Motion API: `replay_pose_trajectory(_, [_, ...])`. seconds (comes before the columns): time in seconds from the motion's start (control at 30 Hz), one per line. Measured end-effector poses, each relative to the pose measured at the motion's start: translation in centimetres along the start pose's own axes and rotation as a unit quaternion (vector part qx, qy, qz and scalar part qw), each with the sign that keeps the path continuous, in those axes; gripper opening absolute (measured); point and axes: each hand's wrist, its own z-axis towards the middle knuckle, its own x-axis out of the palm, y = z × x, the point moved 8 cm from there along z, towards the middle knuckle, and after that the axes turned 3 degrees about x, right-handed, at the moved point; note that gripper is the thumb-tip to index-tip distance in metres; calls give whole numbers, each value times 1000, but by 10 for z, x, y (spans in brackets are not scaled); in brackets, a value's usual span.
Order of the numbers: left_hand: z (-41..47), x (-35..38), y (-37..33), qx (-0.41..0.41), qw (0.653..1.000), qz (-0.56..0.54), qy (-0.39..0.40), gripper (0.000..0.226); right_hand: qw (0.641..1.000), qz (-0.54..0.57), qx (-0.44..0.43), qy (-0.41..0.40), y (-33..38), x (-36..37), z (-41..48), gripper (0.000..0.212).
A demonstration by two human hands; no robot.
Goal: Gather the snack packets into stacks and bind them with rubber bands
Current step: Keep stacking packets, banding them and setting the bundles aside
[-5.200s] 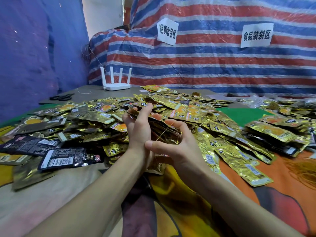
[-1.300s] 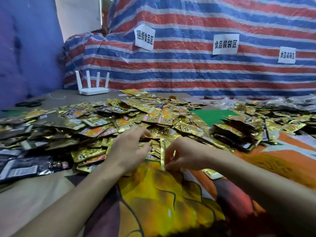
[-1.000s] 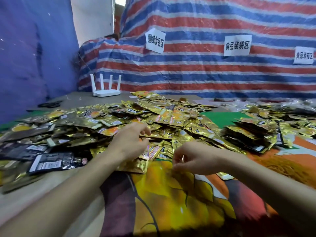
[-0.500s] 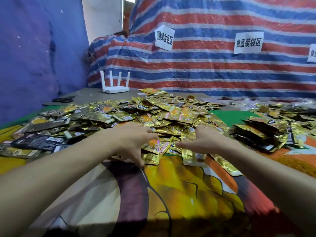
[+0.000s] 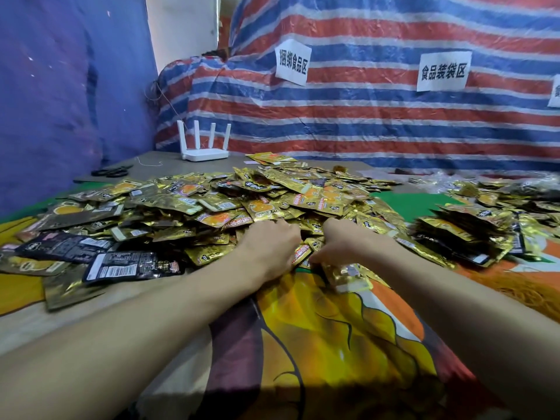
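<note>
Banding is finished; packets point(image 5: 300, 253) are now gathered for 1 new stack, left hand point(image 5: 269, 247) and right hand point(image 5: 344, 241) fingers curled round them.

**Hands come down from a lifted bundle into the heap**

Five seconds back both hands are up off the table, holding a stack with a rubber band stretched between them. Now the stack and band are out of the hands. The left hand point(image 5: 269, 247) and right hand point(image 5: 342, 241) lie low on the side of the heap of packets point(image 5: 242, 201) that faces the table's near edge. Over the last half second they draw together, almost knuckle to knuckle, fingers curling down among the packets. The right hand pinches a few, with one gold packet point(image 5: 348, 278) now under its wrist.
</note>
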Motion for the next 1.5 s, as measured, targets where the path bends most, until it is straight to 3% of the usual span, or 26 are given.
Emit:
replay_pose_trajectory(0.1, [-4,12,-6,-49,999,1,21,43,998,32,-6,-45,2,-3,-2,36])
replay_pose_trajectory(0.2, [-6,14,-1,-73,996,-17,52,64,999,27,-24,-37,3,-1,-5,39])
replay_pose_trajectory(0.43, [1,4,-2,19,987,43,151,44,995,15,-81,58,-4,1,-5,68])
replay_pose_trajectory(0.6, [-11,11,5,-97,993,2,71,43,997,-33,-62,38,-11,12,-7,61])
replay_pose_trajectory(0.7, [-14,13,6,-114,993,19,39,38,996,-57,-64,38,-14,16,-11,57])
replay_pose_trajectory(0.83, [-13,3,15,-125,991,-40,1,24,986,-135,-86,-48,-9,11,-17,46])
replay_pose_trajectory(0.9, [-13,-6,23,-138,984,-108,-44,29,986,-128,-66,-88,-11,10,-19,37])
replay_pose_trajectory(1.03, [-19,-22,36,-149,943,-259,-145,31,979,-45,-59,-188,-19,2,-24,5])
replay_pose_trajectory(1.17, [-27,-35,48,-182,884,-370,-220,29,976,5,-32,-217,-32,-6,-24,13])
replay_pose_trajectory(1.33, [-27,-57,69,-226,762,-522,-309,30,986,27,-30,-163,-39,-6,-19,13])
replay_pose_trajectory(1.4, [-25,-52,77,-257,714,-572,-311,33,993,5,-19,-119,-42,-3,-16,30])
replay_pose_trajectory(1.5, [-24,-32,82,-290,635,-653,-294,27,994,-10,-16,-111,-44,-6,-18,37])
